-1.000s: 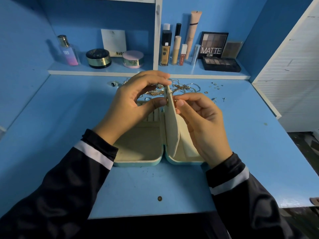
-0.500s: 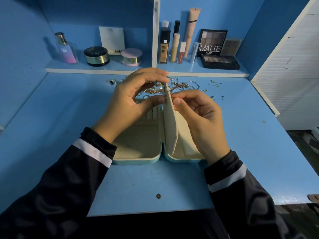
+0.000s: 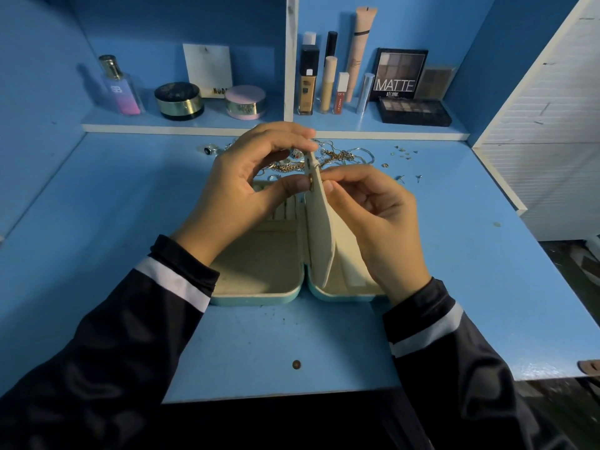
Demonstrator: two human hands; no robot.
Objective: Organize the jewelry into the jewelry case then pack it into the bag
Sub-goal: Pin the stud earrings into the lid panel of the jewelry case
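Back shelf, far left: perfume bottle (image 3: 118, 86), then black-and-gold jar (image 3: 179, 100), white card (image 3: 207, 69), pink jar (image 3: 245, 102).

Left hand (image 3: 240, 190) was raised over the left half of the jewelry case (image 3: 259, 271). Its grip was pinching the top of the cream flap (image 3: 319, 228), w/ thumb pressed by a small gold stud (image 3: 310, 185) and fingers curled over the flap's tip.

Case lay open flat on the blue worktop (image 3: 130, 206), mid-front, teal shell, cream lining, slotted rolls at the back of the left half. Flap stood near upright from the spine, btwn the two halves.

Jewelry pile (image 3: 341, 155) (chains, rings) sat on the worktop just behind the case, partly hidden by the hands.

Right hand (image 3: 373, 219) was over the right half; its grip was pinched against the flap's right face, opposite the left thumb. Couldn't tell if a small piece was btwn the fingertips.

Shelf right: makeup tubes (image 3: 329, 84), MATTE palette (image 3: 401, 73). Loose small earrings (image 3: 402, 151) were scattered on the worktop, right of the pile.
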